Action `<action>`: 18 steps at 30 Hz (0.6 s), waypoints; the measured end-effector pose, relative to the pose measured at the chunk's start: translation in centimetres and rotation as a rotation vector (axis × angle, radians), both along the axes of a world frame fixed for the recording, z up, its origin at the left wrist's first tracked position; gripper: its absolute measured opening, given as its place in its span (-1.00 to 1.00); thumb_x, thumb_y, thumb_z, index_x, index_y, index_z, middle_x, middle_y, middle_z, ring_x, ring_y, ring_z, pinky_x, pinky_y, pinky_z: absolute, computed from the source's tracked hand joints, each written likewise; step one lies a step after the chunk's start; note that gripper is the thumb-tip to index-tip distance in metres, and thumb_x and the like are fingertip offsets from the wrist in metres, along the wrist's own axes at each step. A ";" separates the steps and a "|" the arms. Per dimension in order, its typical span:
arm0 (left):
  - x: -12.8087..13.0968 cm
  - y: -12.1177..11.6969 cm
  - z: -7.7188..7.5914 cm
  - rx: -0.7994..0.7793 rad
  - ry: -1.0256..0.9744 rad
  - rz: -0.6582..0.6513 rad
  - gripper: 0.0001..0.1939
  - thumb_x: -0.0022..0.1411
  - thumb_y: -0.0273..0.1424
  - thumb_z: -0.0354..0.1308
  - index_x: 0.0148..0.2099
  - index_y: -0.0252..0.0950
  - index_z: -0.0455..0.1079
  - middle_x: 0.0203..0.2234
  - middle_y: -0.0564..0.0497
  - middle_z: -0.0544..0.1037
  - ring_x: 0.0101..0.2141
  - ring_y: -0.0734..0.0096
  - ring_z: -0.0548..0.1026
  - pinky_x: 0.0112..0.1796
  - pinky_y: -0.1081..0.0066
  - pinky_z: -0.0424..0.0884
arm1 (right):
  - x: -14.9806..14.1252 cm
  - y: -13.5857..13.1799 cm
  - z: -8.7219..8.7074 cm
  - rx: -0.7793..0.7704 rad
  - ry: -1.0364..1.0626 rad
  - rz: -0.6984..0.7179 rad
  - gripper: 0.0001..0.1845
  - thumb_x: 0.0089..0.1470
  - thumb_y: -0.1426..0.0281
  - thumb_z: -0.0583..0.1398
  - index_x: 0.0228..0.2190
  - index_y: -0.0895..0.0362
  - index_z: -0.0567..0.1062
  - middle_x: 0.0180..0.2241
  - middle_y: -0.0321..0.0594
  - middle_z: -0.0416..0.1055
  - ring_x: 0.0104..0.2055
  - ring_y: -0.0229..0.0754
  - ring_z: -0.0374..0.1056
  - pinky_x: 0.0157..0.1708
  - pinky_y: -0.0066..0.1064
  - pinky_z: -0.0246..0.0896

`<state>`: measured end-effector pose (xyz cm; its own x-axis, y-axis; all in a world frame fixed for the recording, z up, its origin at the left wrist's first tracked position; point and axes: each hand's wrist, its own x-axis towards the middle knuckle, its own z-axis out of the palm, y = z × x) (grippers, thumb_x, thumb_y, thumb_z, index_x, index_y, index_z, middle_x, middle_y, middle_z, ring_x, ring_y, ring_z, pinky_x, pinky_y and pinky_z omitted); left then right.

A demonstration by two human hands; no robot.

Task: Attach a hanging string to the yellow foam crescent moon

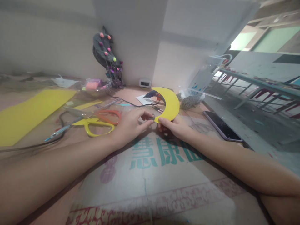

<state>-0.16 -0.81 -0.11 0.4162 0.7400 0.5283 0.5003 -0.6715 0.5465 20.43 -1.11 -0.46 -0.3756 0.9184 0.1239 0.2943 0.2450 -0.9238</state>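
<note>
Scissors [85, 115] left of the crescent [172, 103], phone [222, 126] right (clock [145, 82] behind).

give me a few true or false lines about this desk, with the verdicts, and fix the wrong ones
1. The right hand holds the yellow crescent. True.
2. The left hand grips the scissors. False: they lie on the table, and it pinches a small dark piece.
3. The phone lies right of the crescent. True.
4. The grey ornament is plain. False: it carries coloured balls.
</note>
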 end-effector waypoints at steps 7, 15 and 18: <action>0.0 0.2 -0.1 -0.015 -0.027 -0.029 -0.84 0.29 -0.34 0.12 -0.16 -0.29 0.46 -0.27 0.00 0.59 -0.22 0.32 0.50 -0.14 0.34 0.37 | -0.1 0.1 0.1 0.030 -0.003 -0.001 -0.59 0.13 0.09 0.13 -0.57 0.13 0.40 -0.63 -0.32 0.27 -0.63 -0.33 0.16 -0.66 -0.49 0.07; 0.1 0.2 0.2 -0.122 -0.063 -0.037 -0.74 0.34 -0.27 0.03 -0.18 -0.29 0.49 -0.25 -0.02 0.60 -0.19 0.28 0.51 -0.13 0.33 0.37 | -0.3 -0.1 0.5 0.172 -0.126 -0.022 -0.58 0.17 0.19 0.07 -0.64 0.11 0.32 -0.67 -0.34 0.22 -0.65 -0.33 0.14 -0.65 -0.48 0.05; 0.2 0.0 0.5 -0.172 -0.050 -0.016 -0.72 0.31 -0.22 0.06 -0.29 -0.29 0.48 -0.31 0.00 0.59 -0.24 0.28 0.50 -0.17 0.33 0.36 | -0.3 -0.2 0.6 0.215 -0.167 -0.006 -0.61 0.16 0.21 0.07 -0.63 0.11 0.34 -0.66 -0.33 0.25 -0.64 -0.33 0.15 -0.62 -0.49 0.08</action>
<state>-0.01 -0.79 0.35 0.4051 0.8146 0.4151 0.4595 -0.5739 0.6779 20.09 -1.34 0.18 -0.4021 0.8797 0.2537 0.4398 0.4286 -0.7892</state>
